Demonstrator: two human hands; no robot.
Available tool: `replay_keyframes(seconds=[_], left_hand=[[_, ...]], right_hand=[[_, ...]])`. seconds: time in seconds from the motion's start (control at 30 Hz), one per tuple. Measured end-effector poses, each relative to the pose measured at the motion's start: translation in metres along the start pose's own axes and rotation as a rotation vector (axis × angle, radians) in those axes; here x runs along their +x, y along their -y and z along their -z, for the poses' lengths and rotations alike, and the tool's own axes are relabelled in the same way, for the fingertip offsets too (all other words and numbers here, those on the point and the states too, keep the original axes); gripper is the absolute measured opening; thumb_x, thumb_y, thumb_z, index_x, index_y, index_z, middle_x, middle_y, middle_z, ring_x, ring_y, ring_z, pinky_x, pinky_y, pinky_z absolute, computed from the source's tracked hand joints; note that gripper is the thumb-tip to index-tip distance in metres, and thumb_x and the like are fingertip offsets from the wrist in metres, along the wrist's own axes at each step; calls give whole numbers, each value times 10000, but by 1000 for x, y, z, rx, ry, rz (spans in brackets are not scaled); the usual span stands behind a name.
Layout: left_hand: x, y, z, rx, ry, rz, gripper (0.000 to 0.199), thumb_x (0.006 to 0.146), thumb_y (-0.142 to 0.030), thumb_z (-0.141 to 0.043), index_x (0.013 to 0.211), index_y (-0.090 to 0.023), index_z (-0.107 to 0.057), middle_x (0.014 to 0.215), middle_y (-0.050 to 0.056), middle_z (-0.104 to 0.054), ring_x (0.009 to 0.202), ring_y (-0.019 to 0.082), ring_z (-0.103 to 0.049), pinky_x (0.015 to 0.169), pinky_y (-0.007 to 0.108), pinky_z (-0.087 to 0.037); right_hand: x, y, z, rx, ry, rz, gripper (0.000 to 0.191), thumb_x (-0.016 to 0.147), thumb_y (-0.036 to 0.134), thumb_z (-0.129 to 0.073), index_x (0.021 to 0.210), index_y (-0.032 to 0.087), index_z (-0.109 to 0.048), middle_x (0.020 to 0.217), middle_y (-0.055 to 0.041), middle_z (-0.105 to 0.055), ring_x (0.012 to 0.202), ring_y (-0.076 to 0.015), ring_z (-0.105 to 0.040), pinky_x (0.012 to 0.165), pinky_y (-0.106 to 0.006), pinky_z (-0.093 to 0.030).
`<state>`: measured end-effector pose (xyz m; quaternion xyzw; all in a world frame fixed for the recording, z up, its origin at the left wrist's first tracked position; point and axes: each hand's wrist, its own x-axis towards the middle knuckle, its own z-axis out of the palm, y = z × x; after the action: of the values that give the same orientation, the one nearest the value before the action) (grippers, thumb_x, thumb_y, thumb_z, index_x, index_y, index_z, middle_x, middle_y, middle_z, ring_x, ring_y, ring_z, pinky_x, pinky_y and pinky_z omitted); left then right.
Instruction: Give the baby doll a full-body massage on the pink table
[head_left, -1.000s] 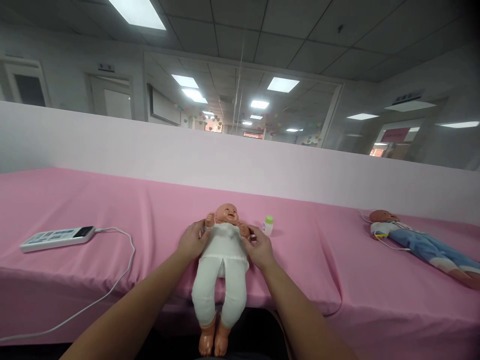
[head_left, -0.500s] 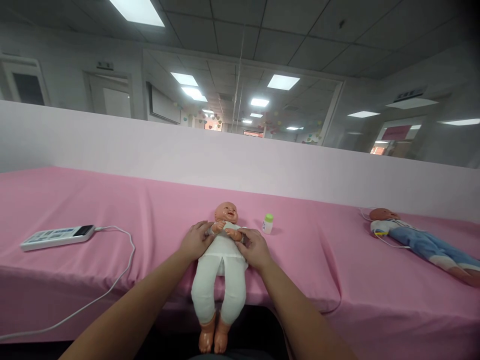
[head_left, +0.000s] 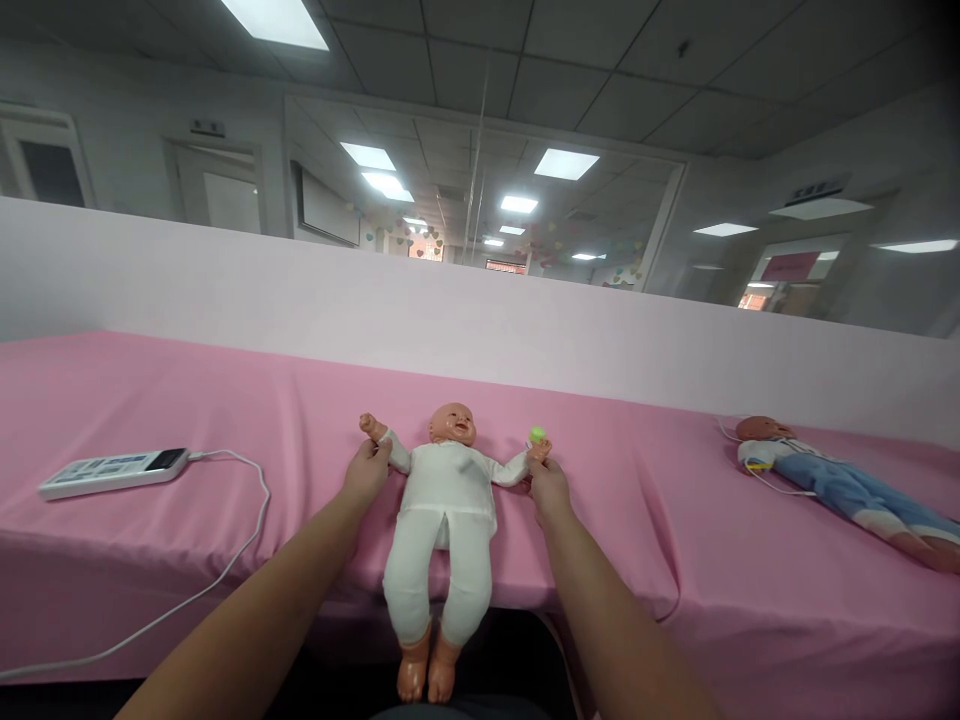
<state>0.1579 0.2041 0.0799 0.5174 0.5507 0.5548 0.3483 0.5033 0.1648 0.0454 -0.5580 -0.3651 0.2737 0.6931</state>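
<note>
A baby doll (head_left: 448, 482) in a white top and white trousers lies on its back on the pink sheet (head_left: 300, 425), its bare feet toward me over the front edge. My left hand (head_left: 367, 470) is closed around the doll's arm on the left, near the wrist. On the other side, my right hand (head_left: 549, 485) grips the doll's other arm, also by the wrist. Both doll arms are spread out to the sides. Behind the doll's hand on the right, a small bottle's green cap (head_left: 537, 434) shows; most of its body is hidden.
At the left lies a white device with a dark screen (head_left: 116, 473), its white cable (head_left: 259, 520) trailing over the front edge. A second doll (head_left: 840, 485) in blue trousers lies at the far right with thin tubing. A low white wall (head_left: 480, 325) runs behind, below glass.
The doll's arms went from folded over its chest to stretched outward, my hands moving apart with them. My right hand and the doll's hand now cover most of the bottle.
</note>
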Motion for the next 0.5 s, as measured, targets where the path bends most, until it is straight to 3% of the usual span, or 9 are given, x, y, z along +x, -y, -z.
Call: replay_keyframes(seconds=[0.07, 0.13, 0.23, 0.33, 0.43, 0.5], left_hand=[[-1, -1, 0, -10, 13, 7, 462, 958, -601, -582, 1115, -171, -644, 1003, 141, -772, 941, 326, -747, 758, 399, -591], [-3, -2, 0, 5, 17, -11, 446, 950, -594, -595, 1106, -179, -646, 999, 126, -770, 948, 322, -741, 755, 390, -586], [-8, -5, -2, 91, 36, -69, 407, 941, -588, -602, 1043, -197, -652, 929, 90, -760, 912, 308, -726, 752, 384, -568], [-15, -9, -3, 243, 100, -167, 370, 955, -570, -569, 1041, -223, -661, 929, 68, -752, 884, 290, -717, 781, 385, -550], [-22, -13, -5, 463, 183, -364, 381, 942, -529, -598, 1184, -250, -690, 1132, 92, -741, 1006, 298, -698, 885, 400, -532], [-26, -15, -8, 591, 228, -510, 434, 939, -492, -613, 1300, -261, -686, 1279, 109, -699, 1113, 311, -665, 978, 414, -506]], right_hand=[[-1, 3, 1, 50, -8, -72, 403, 795, 505, -705, 1063, 206, -674, 1014, -114, -784, 879, -300, -787, 681, -365, -661], [-6, 10, -1, 74, 1, -45, 478, 794, 521, -724, 1148, 208, -653, 1095, -109, -775, 939, -294, -777, 713, -362, -660], [-21, 22, -9, 34, 80, 134, 546, 807, 518, -738, 1247, 207, -648, 1147, -108, -768, 1002, -286, -750, 766, -369, -641], [-40, 31, -19, -79, 250, 307, 479, 818, 427, -739, 1251, 228, -690, 1163, -86, -770, 980, -263, -732, 814, -374, -610], [-56, 39, -25, -214, 424, 469, 410, 813, 333, -735, 1220, 278, -740, 1169, -49, -770, 976, -259, -713, 827, -381, -594], [-62, 44, -26, -315, 473, 598, 394, 801, 288, -740, 1193, 301, -770, 1172, -43, -766, 1045, -278, -689, 884, -409, -583]])
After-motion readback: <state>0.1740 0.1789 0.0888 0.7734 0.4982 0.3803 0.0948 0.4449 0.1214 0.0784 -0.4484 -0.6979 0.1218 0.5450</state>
